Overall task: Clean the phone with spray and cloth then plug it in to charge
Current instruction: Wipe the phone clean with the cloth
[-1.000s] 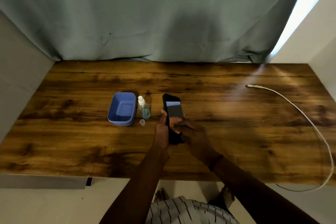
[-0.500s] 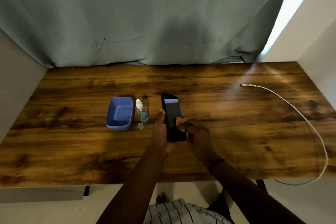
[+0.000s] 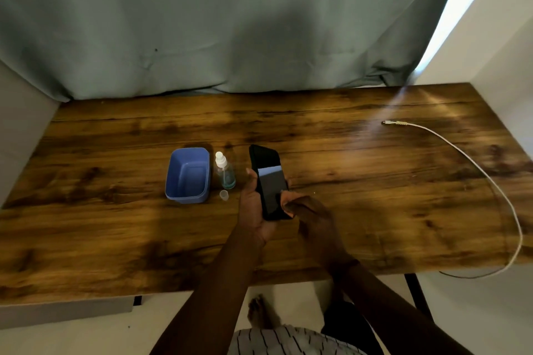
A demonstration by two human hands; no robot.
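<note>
We are losing the lower end of the phone point(image 3: 269, 181) behind the left hand point(image 3: 253, 207), which is wrapping its left edge, and behind the curled fingers of the right hand point(image 3: 314, 222). We are failing to tell whether those fingers are pinching anything against the screen, as it is too dark there. The cable point(image 3: 473, 161) is running off the table's point(image 3: 115, 239) near edge, its far end slipping out of sight beneath. The bottom edge is cutting off both forearms.
</note>
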